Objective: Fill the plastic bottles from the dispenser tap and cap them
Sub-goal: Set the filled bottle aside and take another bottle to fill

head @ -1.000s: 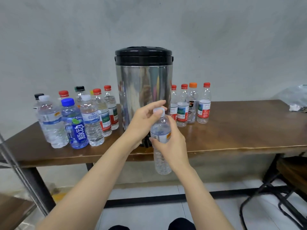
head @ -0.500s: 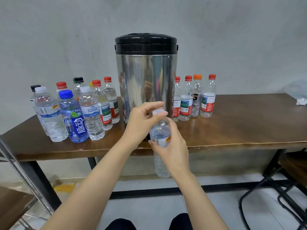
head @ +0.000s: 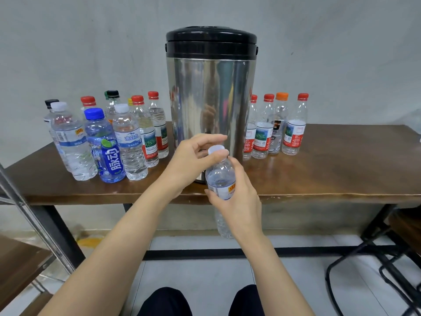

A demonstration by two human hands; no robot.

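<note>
Dispenser (head: 210,106) looms larger on brown table (head: 341,169) against grey wall (head: 341,53).

Brown wooden table (head: 341,160) against grey wall (head: 91,42), pale tiled floor (head: 205,277)

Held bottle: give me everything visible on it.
Small clear plastic bottle, ribbed lower body, white label with an orange mark, white cap on top. It is upright, in front of the table edge. The right hand wraps its middle; the left hand pinches the cap. Fill level unclear.
</note>
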